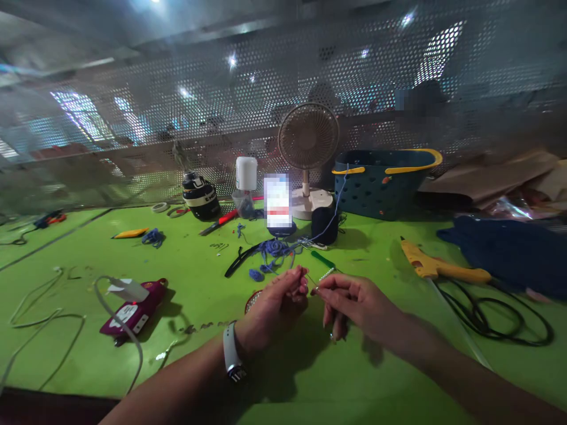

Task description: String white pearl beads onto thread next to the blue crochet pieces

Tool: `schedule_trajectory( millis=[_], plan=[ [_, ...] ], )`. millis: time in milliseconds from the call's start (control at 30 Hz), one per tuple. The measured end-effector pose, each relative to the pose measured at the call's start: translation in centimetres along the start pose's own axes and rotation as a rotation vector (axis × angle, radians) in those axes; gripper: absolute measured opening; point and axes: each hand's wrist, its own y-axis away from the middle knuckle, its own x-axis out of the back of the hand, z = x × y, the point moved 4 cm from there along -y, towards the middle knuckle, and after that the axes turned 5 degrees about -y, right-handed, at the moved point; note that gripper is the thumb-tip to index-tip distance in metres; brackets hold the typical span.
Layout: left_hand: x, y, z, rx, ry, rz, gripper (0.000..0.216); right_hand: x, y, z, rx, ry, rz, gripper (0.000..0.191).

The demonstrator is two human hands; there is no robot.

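Observation:
My left hand [283,298], with a pale watch [231,351] at the wrist, is closed in a pinch. A thin, needle-like piece [312,280] runs from its fingertips toward my right hand [352,301]. That hand pinches too, thumb against forefinger, at the piece's near end; any small item there is too tiny to name. Just beyond the fingers lie a short row of white beads [326,274] and a green-handled tool [322,260]. Behind my left wrist, a round dish [252,301] is mostly hidden. Blue yarn [275,248] is heaped farther back.
A phone [277,203], a fan [309,139], a bottle [201,198] and a dark basket [383,186] stand along the back. To the right lies a yellow glue gun [443,268] with its cord. On the left sit a purple power strip [135,313] and loose cables.

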Motion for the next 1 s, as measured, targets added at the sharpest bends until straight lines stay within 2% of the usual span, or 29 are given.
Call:
schedule_trajectory(
  millis=[100, 233, 300, 400, 500, 600, 700, 833, 1000],
  plan=[
    [1.3, -0.4, 1.0, -0.068, -0.037, 0.061, 0.019, 0.8, 0.6, -2.1, 0.040, 0.001, 0.070, 0.027],
    [1.6, -0.3, 3.5, -0.150, -0.196, 0.042, 0.022, 3.1, 1.3, -4.5, 0.165, -0.043, 0.203, 0.025],
    [1.0, -0.2, 4.4, -0.131, -0.420, -0.020, 0.018, 4.0, 1.4, -4.9, 0.203, -0.054, 0.243, 0.023],
    [-0.6, -0.6, 5.0, -0.151, -0.896, -0.148, 0.012, 4.7, 1.5, -4.8, 0.224, -0.069, 0.258, 0.019],
    [-2.7, -1.9, 5.1, -0.337, -1.346, -0.270, 0.006, 5.0, 1.6, -4.7, 0.244, -0.079, 0.264, 0.017],
    [-4.3, -3.7, 4.6, -0.544, -1.625, -0.340, 0.005, 5.1, 1.7, -4.5, 0.254, -0.066, 0.268, 0.016],
    [-4.8, -5.6, 3.5, -0.620, -1.753, -0.378, 0.008, 5.1, 1.6, -4.4, 0.239, -0.067, 0.255, 0.017],
    [-4.4, -7.4, 2.2, -0.614, -1.784, -0.368, 0.010, 4.8, 1.4, -4.7, 0.230, -0.095, 0.240, 0.019],
    [-4.1, -8.2, 1.2, -0.599, -1.850, -0.320, 0.015, 4.8, 1.5, -4.7, 0.222, -0.101, 0.249, 0.017]
  ],
)
